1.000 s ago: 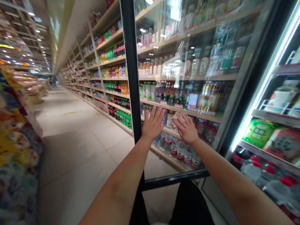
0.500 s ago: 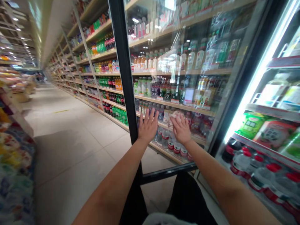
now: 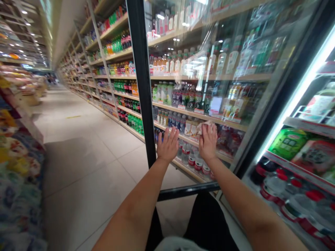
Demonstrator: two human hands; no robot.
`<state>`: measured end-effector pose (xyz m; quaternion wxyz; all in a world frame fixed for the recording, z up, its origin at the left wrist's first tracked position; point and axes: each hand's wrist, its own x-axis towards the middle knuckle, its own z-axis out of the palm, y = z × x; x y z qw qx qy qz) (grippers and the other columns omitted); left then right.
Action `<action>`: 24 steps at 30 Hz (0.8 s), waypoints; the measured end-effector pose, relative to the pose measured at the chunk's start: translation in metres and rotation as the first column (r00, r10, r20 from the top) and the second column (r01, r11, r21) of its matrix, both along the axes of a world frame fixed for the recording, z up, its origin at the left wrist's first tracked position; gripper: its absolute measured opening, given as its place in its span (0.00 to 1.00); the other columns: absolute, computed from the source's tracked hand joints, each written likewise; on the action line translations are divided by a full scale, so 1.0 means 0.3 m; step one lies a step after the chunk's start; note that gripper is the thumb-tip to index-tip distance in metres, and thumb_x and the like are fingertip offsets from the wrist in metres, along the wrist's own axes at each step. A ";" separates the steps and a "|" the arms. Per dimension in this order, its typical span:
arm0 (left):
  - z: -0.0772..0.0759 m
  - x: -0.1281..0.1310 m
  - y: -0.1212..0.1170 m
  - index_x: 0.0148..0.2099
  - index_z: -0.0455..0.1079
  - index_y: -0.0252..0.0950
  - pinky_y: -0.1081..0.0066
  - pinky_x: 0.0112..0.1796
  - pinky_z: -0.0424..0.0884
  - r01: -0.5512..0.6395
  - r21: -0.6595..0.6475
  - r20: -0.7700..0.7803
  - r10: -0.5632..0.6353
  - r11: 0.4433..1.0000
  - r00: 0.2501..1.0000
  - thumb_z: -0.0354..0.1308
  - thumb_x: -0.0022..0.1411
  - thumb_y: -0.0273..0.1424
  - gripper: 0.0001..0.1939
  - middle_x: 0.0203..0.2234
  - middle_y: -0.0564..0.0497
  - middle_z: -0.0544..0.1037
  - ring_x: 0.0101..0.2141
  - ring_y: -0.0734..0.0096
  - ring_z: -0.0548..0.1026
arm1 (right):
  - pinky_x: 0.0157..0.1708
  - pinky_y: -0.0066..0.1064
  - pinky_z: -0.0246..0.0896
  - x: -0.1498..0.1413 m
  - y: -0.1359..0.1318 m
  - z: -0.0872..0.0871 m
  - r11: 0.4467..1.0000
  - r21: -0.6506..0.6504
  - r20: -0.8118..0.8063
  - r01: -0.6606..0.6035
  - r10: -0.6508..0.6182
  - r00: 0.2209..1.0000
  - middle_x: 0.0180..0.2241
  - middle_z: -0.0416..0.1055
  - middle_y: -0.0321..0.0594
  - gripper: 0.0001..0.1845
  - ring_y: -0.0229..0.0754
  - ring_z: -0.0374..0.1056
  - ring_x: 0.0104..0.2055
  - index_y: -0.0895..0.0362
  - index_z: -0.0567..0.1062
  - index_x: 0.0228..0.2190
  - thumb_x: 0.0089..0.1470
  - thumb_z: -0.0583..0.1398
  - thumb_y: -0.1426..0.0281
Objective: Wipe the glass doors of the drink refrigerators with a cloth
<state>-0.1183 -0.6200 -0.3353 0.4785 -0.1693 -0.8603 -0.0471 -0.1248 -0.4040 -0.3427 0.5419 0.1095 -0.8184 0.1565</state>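
Note:
A glass door (image 3: pixel 143 76) in a black frame stands swung open before me, with bottle shelves showing through it. My left hand (image 3: pixel 168 144) lies flat against the lower left part of the glass, fingers spread and holding nothing. To its right, my right hand (image 3: pixel 208 143) presses a crumpled pale cloth (image 3: pixel 208 122) onto the pane, its fingers pointing up over the cloth. Part of the cloth is hidden under those fingers.
At the right, an open cooler (image 3: pixel 298 122) holds red-capped bottles (image 3: pixel 281 177) and a green pack (image 3: pixel 288 141). Long drink shelves (image 3: pixel 123 92) run along the aisle floor (image 3: pixel 86 153). Packaged goods (image 3: pixel 19 157) line the left side.
My right hand has shifted right across the glass with the cloth, its fingers turning more upright. My left hand stays flat on the pane. The view has swung slightly.

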 end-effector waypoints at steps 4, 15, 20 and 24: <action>0.007 0.004 0.005 0.73 0.54 0.41 0.44 0.69 0.36 0.013 0.005 0.039 -0.013 1.000 0.999 0.49 0.71 0.34 0.30 0.69 0.45 0.55 0.70 0.53 0.50 | 0.68 0.62 0.43 0.020 -0.017 0.016 0.998 0.062 0.061 -0.026 0.023 0.998 0.71 0.51 0.46 0.33 0.56 0.30 0.76 0.52 0.55 0.70 0.66 0.47 0.70; 0.040 -0.061 -0.007 0.74 0.52 0.36 0.40 0.68 0.37 0.052 -0.025 0.066 -0.050 0.998 0.997 0.47 0.71 0.32 0.31 0.71 0.42 0.50 0.72 0.50 0.43 | 0.66 0.60 0.48 -0.034 0.076 0.195 0.997 -0.043 0.139 0.069 -0.063 0.988 0.73 0.47 0.42 0.35 0.56 0.36 0.75 0.50 0.53 0.70 0.64 0.47 0.71; 0.065 -0.087 0.002 0.74 0.49 0.34 0.41 0.68 0.43 0.009 -0.055 0.066 -0.006 0.998 0.998 0.46 0.71 0.32 0.32 0.72 0.43 0.49 0.72 0.49 0.41 | 0.66 0.58 0.50 -0.042 0.031 0.136 0.998 0.038 0.243 0.056 -0.064 0.968 0.72 0.49 0.46 0.34 0.60 0.39 0.74 0.55 0.58 0.69 0.62 0.50 0.74; 0.078 -0.105 -0.003 0.74 0.51 0.32 0.42 0.67 0.47 -0.026 -0.108 0.055 0.032 0.994 0.998 0.47 0.71 0.33 0.32 0.72 0.42 0.50 0.71 0.45 0.45 | 0.69 0.54 0.46 -0.044 0.053 0.126 0.986 0.157 0.273 0.049 -0.091 0.958 0.71 0.52 0.47 0.33 0.56 0.41 0.74 0.57 0.62 0.67 0.61 0.51 0.76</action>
